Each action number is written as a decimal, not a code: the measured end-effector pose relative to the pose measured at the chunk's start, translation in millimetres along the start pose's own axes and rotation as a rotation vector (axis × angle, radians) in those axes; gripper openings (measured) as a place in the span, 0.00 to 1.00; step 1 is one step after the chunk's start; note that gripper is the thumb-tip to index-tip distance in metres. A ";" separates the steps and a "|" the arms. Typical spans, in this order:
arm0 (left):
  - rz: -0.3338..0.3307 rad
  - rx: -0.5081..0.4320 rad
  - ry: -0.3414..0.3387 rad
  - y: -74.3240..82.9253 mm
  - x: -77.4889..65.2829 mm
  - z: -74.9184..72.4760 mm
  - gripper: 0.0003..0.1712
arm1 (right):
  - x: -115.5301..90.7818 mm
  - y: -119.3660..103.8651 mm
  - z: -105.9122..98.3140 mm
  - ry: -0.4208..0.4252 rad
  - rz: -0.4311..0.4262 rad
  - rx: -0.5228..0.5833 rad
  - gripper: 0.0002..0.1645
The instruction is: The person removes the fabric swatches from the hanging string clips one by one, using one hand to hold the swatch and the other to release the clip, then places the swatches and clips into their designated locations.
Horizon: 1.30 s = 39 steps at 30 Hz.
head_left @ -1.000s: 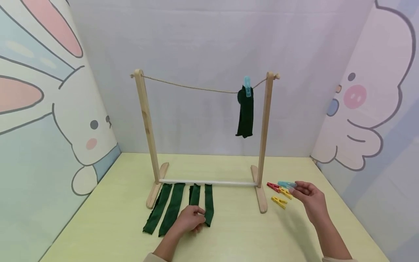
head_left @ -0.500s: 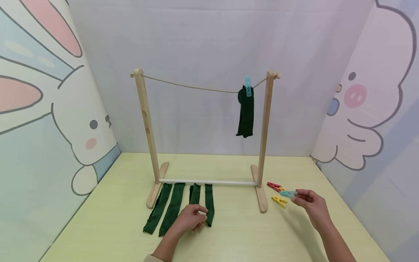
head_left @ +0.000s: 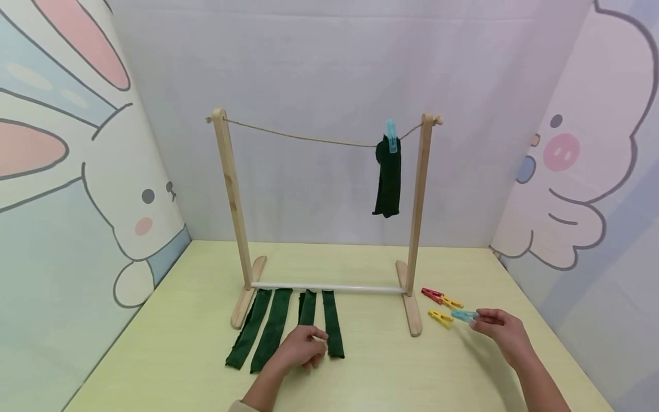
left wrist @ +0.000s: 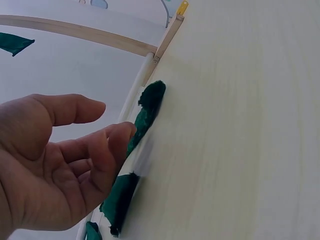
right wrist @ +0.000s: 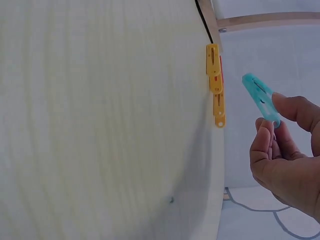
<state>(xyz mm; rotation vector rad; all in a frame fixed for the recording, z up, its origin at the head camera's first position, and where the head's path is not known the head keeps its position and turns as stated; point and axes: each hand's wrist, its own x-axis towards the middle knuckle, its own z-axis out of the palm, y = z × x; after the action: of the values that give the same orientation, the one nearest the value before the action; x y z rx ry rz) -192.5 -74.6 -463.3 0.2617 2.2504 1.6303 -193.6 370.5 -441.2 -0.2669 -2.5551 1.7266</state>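
My right hand (head_left: 504, 337) pinches a light blue clothespin (head_left: 465, 316) between thumb and fingers; in the right wrist view the clothespin (right wrist: 261, 97) points away from the fingertips. My left hand (head_left: 301, 346) is beside the rightmost dark green cloth strip (head_left: 333, 326), over the lower part of another green strip (head_left: 307, 309). The left wrist view shows the left hand's (left wrist: 65, 155) thumb and fingers apart with nothing between them. Two more strips, one green strip (head_left: 275, 329) and another green strip (head_left: 249, 332), lie further left.
A wooden rack (head_left: 418, 212) carries a string (head_left: 304, 138), from which a green cloth (head_left: 389, 183) hangs by a blue clothespin (head_left: 392, 136). Right of the rack lie a red clothespin (head_left: 431, 294), a yellow clothespin (head_left: 452, 301) and another yellow clothespin (head_left: 440, 318).
My right hand has drawn the blue clothespin away from the others, towards me and to the right. The rightmost strip's near end has shifted right, and the left hand is now apart from it.
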 end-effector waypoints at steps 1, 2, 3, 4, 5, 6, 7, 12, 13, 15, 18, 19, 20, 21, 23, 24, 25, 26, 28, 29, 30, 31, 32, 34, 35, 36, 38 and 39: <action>0.005 -0.004 0.006 0.7 -0.1 -0.5 0.15 | 0.3 1.8 -1.3 -0.002 0.006 0.000 0.34; 0.008 -0.007 0.011 1.5 -0.1 -1.0 0.15 | 0.9 3.7 -2.5 -0.004 0.010 0.001 0.34; 0.013 -0.012 0.015 2.1 0.1 -1.3 0.15 | 1.4 5.4 -3.5 -0.003 0.015 0.002 0.34; 0.014 -0.017 0.019 2.9 0.2 -1.6 0.16 | 1.9 7.0 -4.6 -0.005 0.018 0.000 0.34; 0.014 -0.020 0.022 3.6 0.6 -1.8 0.16 | 2.6 8.6 -5.7 -0.005 0.023 -0.010 0.34; 0.012 -0.029 0.025 4.5 1.0 -1.8 0.16 | 3.4 10.3 -6.6 -0.005 0.027 -0.017 0.34; 0.007 -0.038 0.027 5.1 1.7 -1.6 0.16 | 3.8 11.8 -7.4 -0.006 0.032 -0.020 0.34; 0.020 -0.054 0.037 10.3 5.8 0.1 0.16 | 7.1 18.7 -11.7 -0.010 0.086 -0.021 0.33; 0.037 -0.046 0.035 11.5 6.6 0.3 0.16 | 7.7 19.8 -12.6 -0.011 0.095 -0.019 0.33; 0.080 -0.023 0.029 14.3 7.8 0.5 0.16 | 9.3 21.4 -13.7 -0.007 0.114 -0.022 0.32; 0.139 0.016 0.025 18.1 8.9 0.7 0.15 | 11.5 22.9 -15.4 -0.007 0.130 -0.048 0.30; 0.152 0.021 0.023 19.0 9.3 0.8 0.15 | 12.4 23.5 -15.9 -0.009 0.136 -0.061 0.30; 0.163 0.027 0.025 19.9 9.8 0.9 0.15 | 13.3 24.0 -16.2 -0.010 0.143 -0.072 0.29; 0.173 0.029 0.027 20.4 10.5 1.0 0.15 | 14.3 24.8 -16.3 -0.010 0.148 -0.083 0.29; 0.187 0.035 0.035 21.3 11.8 0.9 0.16 | 16.3 26.5 -16.2 -0.020 0.151 -0.100 0.28; 0.192 0.036 0.037 21.9 12.5 0.7 0.16 | 17.4 27.5 -16.0 -0.024 0.152 -0.111 0.27; 0.199 0.039 0.040 22.8 13.4 0.6 0.16 | 18.4 28.0 -16.0 -0.029 0.147 -0.124 0.27; 0.209 0.044 0.043 23.5 14.4 0.4 0.16 | 19.3 28.2 -15.9 -0.033 0.145 -0.132 0.26; 0.224 0.048 0.047 25.3 16.1 0.0 0.16 | 21.0 28.4 -15.2 -0.037 0.141 -0.146 0.25; 0.233 0.046 0.048 26.3 16.8 -0.1 0.16 | 21.7 28.4 -14.8 -0.037 0.139 -0.154 0.24; 0.242 0.047 0.049 27.2 17.6 -0.1 0.15 | 22.5 28.2 -14.1 -0.033 0.139 -0.165 0.24; 0.251 0.047 0.051 28.0 18.1 0.1 0.15 | 22.9 27.8 -13.5 -0.032 0.137 -0.176 0.23; 0.258 0.049 0.052 28.6 18.8 0.3 0.15 | 23.4 27.5 -12.8 -0.027 0.138 -0.185 0.22; 0.264 0.049 0.057 29.7 19.4 1.0 0.14 | 24.1 26.9 -11.6 -0.026 0.135 -0.207 0.22; 0.269 0.050 0.060 30.2 19.6 1.4 0.14 | 24.5 26.6 -11.1 -0.026 0.135 -0.217 0.22; 0.273 0.055 0.061 30.7 19.9 1.6 0.14 | 24.6 26.2 -10.7 -0.026 0.135 -0.226 0.22; 0.286 0.063 0.062 31.5 20.5 2.0 0.14 | 24.7 25.3 -10.6 -0.028 0.138 -0.231 0.23; 0.294 0.066 0.061 31.8 20.8 2.4 0.13 | 24.6 24.7 -10.8 -0.029 0.141 -0.234 0.23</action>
<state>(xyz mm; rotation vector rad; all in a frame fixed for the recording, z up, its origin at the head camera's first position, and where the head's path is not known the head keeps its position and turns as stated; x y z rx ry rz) -212.5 -54.9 -437.5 0.5924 2.4053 1.7266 -213.5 393.5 -461.4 -0.4443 -2.8231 1.4781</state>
